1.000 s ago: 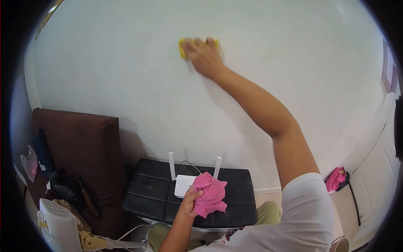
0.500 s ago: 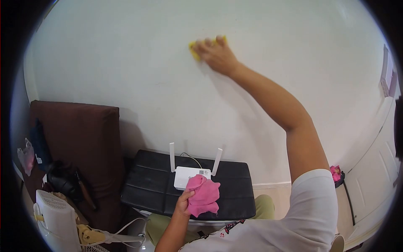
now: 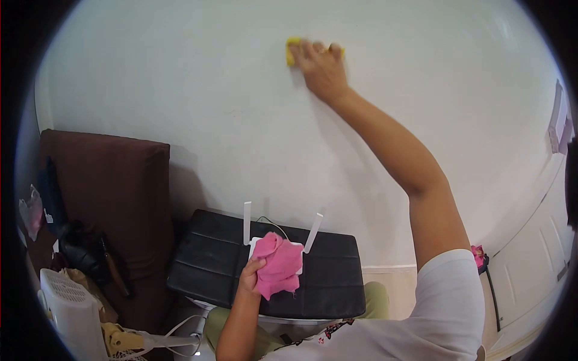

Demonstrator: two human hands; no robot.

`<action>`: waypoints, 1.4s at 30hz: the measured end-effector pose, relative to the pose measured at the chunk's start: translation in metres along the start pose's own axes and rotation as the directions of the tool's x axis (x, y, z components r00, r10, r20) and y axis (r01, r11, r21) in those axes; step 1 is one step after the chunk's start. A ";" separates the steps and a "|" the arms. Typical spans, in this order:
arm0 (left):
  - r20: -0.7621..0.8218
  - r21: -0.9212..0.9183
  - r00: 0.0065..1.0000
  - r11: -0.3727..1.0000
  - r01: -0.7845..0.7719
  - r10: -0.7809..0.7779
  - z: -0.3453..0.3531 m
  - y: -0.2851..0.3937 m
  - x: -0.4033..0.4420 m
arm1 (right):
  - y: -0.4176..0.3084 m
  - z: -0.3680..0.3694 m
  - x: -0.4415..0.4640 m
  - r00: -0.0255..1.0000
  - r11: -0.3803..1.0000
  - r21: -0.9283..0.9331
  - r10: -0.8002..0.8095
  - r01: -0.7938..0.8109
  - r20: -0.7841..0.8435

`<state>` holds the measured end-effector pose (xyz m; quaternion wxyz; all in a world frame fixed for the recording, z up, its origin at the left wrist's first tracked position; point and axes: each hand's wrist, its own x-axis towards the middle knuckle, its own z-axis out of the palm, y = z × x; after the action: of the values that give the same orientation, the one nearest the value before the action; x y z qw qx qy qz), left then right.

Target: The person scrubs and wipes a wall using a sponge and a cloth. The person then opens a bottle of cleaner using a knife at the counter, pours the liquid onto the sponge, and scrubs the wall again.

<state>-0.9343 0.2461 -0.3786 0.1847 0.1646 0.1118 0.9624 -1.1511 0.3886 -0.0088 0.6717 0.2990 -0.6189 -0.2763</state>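
Note:
My right hand [image 3: 322,67] is raised high and presses a yellow sponge [image 3: 292,52] against the white wall [image 3: 180,78]; its fingers lie over the sponge and hide much of it. Low in the view, my left hand [image 3: 251,277] grips a crumpled pink cloth [image 3: 279,265]. The cloth hangs in front of a white router [image 3: 300,248] with two upright antennas and hides most of it. Beneath the router is a black padded bench top [image 3: 211,259]. Faint marks show on the wall left of my right arm.
A brown cushioned panel [image 3: 108,180] leans at the left, with dark items and a plastic bag [image 3: 31,212] beside it. A white appliance [image 3: 72,307] with cables stands at lower left. At right are a white door [image 3: 530,271] and a pink item [image 3: 477,255] on the floor.
My right hand has moved right and slightly up across the wall with the sponge. My left hand and the pink cloth have shifted left, now covering more of the router.

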 end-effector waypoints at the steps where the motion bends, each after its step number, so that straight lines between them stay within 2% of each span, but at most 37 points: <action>1: 0.002 -0.004 1.000 1.000 0.000 0.000 0.000 0.004 0.006 | -0.015 -0.004 -0.014 0.999 0.999 0.002 -0.038 0.038 0.025; 2: 0.015 0.010 1.000 1.000 -0.011 0.011 -0.002 0.007 0.013 | -0.024 -0.006 -0.029 0.989 0.989 0.007 -0.146 0.146 0.028; 5: 0.026 0.019 1.000 1.000 -0.015 0.014 0.001 0.010 0.029 | -0.007 -0.001 -0.033 0.978 0.978 -0.038 -0.205 0.206 0.027; 7: 0.014 0.062 0.998 0.996 -0.068 0.068 0.003 0.010 0.038 | 0.012 0.002 -0.001 0.996 0.994 -0.087 -0.062 0.067 0.066; 9: -0.018 0.073 0.997 0.995 -0.068 0.069 -0.001 0.010 0.038 | 0.017 0.007 0.016 0.996 0.996 -0.033 0.086 -0.086 0.002; 10: -0.045 0.082 0.996 0.994 -0.074 0.077 -0.004 0.009 0.039 | 0.003 0.008 0.011 0.990 0.990 0.004 0.140 -0.140 0.027; 11: -0.066 0.090 0.994 0.993 -0.078 0.084 -0.006 0.008 0.040 | -0.006 0.004 -0.003 0.989 0.990 0.009 0.142 -0.142 0.032; 13: -0.093 0.076 0.991 0.993 -0.086 0.093 -0.011 0.008 0.043 | -0.032 0.008 -0.033 0.991 0.998 0.057 -0.022 0.015 0.135; 14: -0.094 0.069 0.990 0.993 -0.098 0.104 -0.013 0.010 0.042 | -0.033 0.010 -0.041 0.991 0.989 0.128 -0.091 0.079 0.094; 15: -0.101 0.068 0.988 0.992 -0.110 0.116 -0.014 0.011 0.041 | -0.028 0.010 -0.036 0.992 0.987 0.141 -0.095 0.082 0.086; 17: -0.086 0.049 0.985 0.988 -0.145 0.148 -0.013 0.014 0.043 | -0.010 0.011 -0.002 0.996 0.999 0.046 -0.016 0.011 0.092; 18: -0.091 0.050 0.983 0.987 -0.153 0.157 -0.011 0.014 0.044 | -0.005 0.011 0.017 0.994 0.997 0.029 0.074 -0.077 0.083; 21: -0.145 0.041 0.969 0.979 -0.197 0.201 -0.007 0.011 0.044 | -0.025 0.027 0.031 0.983 0.984 0.071 0.153 -0.161 0.105; 22: -0.134 0.021 0.972 0.981 -0.194 0.195 -0.009 0.009 0.044 | -0.035 0.030 0.019 0.996 0.995 0.074 0.069 -0.074 0.057; 23: -0.114 0.000 0.975 0.982 -0.190 0.188 -0.011 0.009 0.046 | -0.045 0.024 0.002 0.993 0.994 0.109 -0.014 0.001 0.120; 25: -0.116 0.000 0.976 0.983 -0.184 0.182 -0.018 0.007 0.042 | -0.047 0.014 -0.025 0.989 0.975 0.190 -0.128 0.111 0.075; 26: -0.166 -0.013 0.970 0.984 -0.180 0.175 -0.022 0.001 0.045 | -0.045 0.028 -0.031 0.987 0.970 0.216 -0.131 0.107 0.098; 28: -0.155 -0.031 0.975 0.986 -0.164 0.157 -0.021 -0.001 0.045 | -0.026 0.027 -0.013 0.995 0.990 0.137 -0.029 0.016 0.099; 29: -0.152 -0.041 0.977 0.987 -0.155 0.148 -0.019 0.000 0.045 | -0.021 0.032 -0.002 0.995 0.991 0.131 -0.028 0.015 0.096; 31: -0.137 -0.043 0.980 0.987 -0.154 0.147 -0.014 0.001 0.048 | -0.023 0.043 0.023 0.992 0.982 0.142 0.128 -0.129 0.010; 32: -0.134 -0.050 0.981 0.988 -0.148 0.141 -0.012 -0.001 0.049 | -0.036 0.038 0.021 0.984 0.986 0.088 0.131 -0.142 0.121; 33: -0.154 -0.053 0.979 0.988 -0.143 0.133 -0.014 -0.003 0.051 | -0.051 0.047 0.002 0.991 0.994 0.093 0.049 -0.061 0.124; 35: -0.168 -0.071 0.980 0.990 -0.123 0.109 -0.015 -0.005 0.050 | -0.075 0.032 -0.034 0.983 0.957 0.278 -0.124 0.081 0.138; 36: -0.182 -0.079 0.977 0.989 -0.123 0.107 -0.017 -0.007 0.049 | -0.084 0.023 -0.055 0.981 0.953 0.291 -0.129 0.082 0.147; 38: -0.168 -0.067 0.981 0.991 -0.113 0.100 -0.022 -0.008 0.048 | -0.089 0.004 -0.078 0.930 0.926 0.344 -0.257 0.158 0.264; 42: -0.156 -0.072 0.983 0.992 -0.104 0.091 -0.026 -0.009 0.045 | -0.108 0.018 -0.050 0.956 0.917 0.384 -0.199 0.105 0.215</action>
<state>-0.9798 0.2676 -0.3924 0.1347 0.0882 0.0788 0.9838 -1.1736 0.3521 -0.1219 0.4968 0.4301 -0.7138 -0.2423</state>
